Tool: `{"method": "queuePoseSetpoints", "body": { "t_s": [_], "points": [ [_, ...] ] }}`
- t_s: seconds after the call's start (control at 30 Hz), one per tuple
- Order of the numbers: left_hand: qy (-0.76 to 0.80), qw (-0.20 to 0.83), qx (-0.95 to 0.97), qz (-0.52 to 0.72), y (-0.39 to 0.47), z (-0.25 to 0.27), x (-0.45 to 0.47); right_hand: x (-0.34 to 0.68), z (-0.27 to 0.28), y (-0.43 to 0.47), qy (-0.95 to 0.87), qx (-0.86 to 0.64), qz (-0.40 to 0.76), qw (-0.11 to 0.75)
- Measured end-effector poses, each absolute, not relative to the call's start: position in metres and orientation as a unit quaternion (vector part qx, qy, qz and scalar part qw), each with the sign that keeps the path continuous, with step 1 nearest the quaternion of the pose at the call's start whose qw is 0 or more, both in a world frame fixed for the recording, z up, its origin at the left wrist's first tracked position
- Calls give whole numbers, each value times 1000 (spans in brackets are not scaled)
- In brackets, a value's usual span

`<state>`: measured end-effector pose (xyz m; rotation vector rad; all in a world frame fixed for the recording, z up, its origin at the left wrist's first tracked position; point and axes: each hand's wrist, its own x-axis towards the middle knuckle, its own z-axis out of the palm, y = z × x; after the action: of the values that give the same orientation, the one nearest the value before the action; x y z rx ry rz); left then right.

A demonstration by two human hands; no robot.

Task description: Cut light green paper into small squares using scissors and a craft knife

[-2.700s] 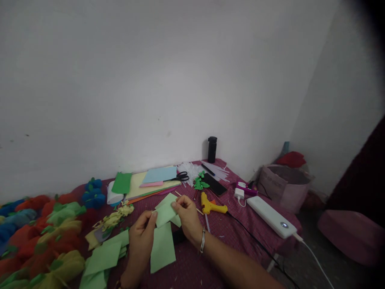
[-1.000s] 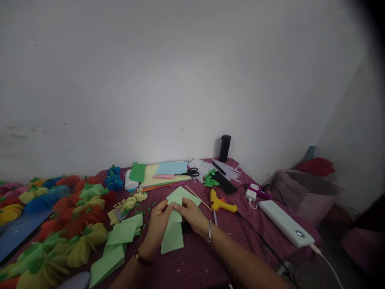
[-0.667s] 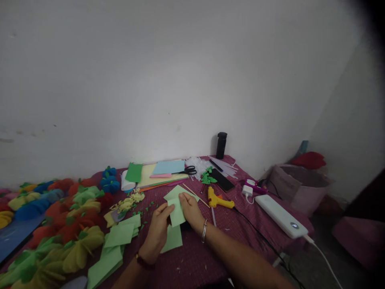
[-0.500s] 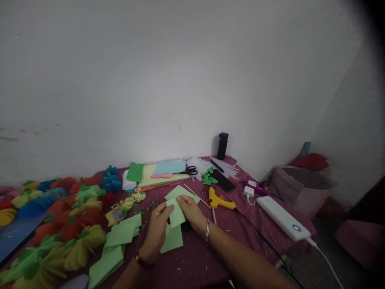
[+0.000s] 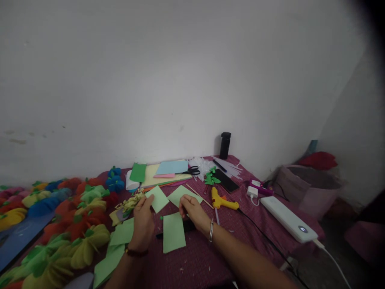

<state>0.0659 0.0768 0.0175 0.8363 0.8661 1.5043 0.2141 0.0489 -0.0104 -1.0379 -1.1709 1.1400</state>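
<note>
My left hand (image 5: 143,220) pinches a light green paper square (image 5: 158,199) by its left corner, just above the table. To its right, my right hand (image 5: 192,210) has its fingers curled together over the edge of another green sheet (image 5: 182,194); whether anything is between the fingertips is hidden. Between my wrists a third green sheet (image 5: 174,233) lies flat across a dark, thin object, mostly covered. More green paper pieces (image 5: 108,261) lie in an overlapping pile, partly behind my left forearm.
Colourful felt-like flowers (image 5: 87,216) crowd the left side. A yellow glue gun (image 5: 224,202), a phone (image 5: 226,181) and a white power bank (image 5: 287,218) lie on the right. Scissors (image 5: 195,170) rest on sheets at the back, near a black bottle (image 5: 225,145).
My hands have moved apart. The paper square both hands held is now in my left hand, carried left, and the sheet lying below is more exposed.
</note>
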Motion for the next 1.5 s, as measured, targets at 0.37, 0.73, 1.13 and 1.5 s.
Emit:
{"method": "queuePoseSetpoints", "body": {
  "t_s": [0.37,0.73,1.13,1.5],
  "points": [
    [360,610,492,506,67,-9,85,217,-15,54,-510,-436,487,559],
    [380,544,650,369,63,-6,90,224,-12,59,-460,-427,464,625],
    [396,486,703,335,63,-16,92,242,-3,61,-460,-401,543,576],
    [355,571,686,278,56,7,83,259,-11,72,-464,-489,423,605]
  ]
}}
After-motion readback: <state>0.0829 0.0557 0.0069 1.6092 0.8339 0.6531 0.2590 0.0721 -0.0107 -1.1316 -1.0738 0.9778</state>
